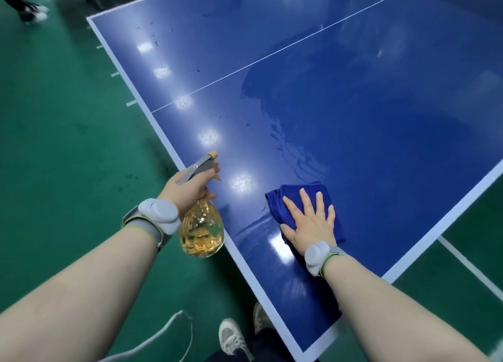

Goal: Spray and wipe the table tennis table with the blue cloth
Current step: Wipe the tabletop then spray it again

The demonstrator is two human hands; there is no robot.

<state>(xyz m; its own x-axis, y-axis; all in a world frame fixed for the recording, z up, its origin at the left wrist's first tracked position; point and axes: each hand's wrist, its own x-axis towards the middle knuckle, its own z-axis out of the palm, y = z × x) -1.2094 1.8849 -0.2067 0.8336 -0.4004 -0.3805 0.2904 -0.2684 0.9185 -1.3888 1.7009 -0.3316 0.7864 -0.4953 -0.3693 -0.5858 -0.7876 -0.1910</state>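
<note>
Wiping hand: the right hand (310,223) lies flat on the cloth at 5 o'clock in the view, its fingers (305,200) straight, spread and pressing down.
Cloth: the folded deep-blue terry cloth (288,195) sits on the counter under that palm, near the corner closest to the person. Its bunched edge pokes out at 10 o'clock of the hand.
Spray hand: the left hand (187,185) is at 9 o'clock of the cloth, its fingers (215,168) curled round the bottle's neck and gripping it.
Bottle: the clear amber teardrop-shaped plastic spray bottle (202,228) has a grey head. Its orange nozzle points toward 1 o'clock and its body hangs over the counter's left border.
Counter: the glossy blue table tennis counter (367,103) has a white border and a thin white centre line (272,52). Wet streaks (294,149) lie at 12 o'clock of the cloth, and scattered droplets lie toward 11 o'clock.
Wrists: each carries a grey band with a white pod (160,214).
Floor: the green floor (68,130) shows a pale sneaker (234,337) at 6 o'clock and another person's shoes (35,12) at 10 o'clock.
</note>
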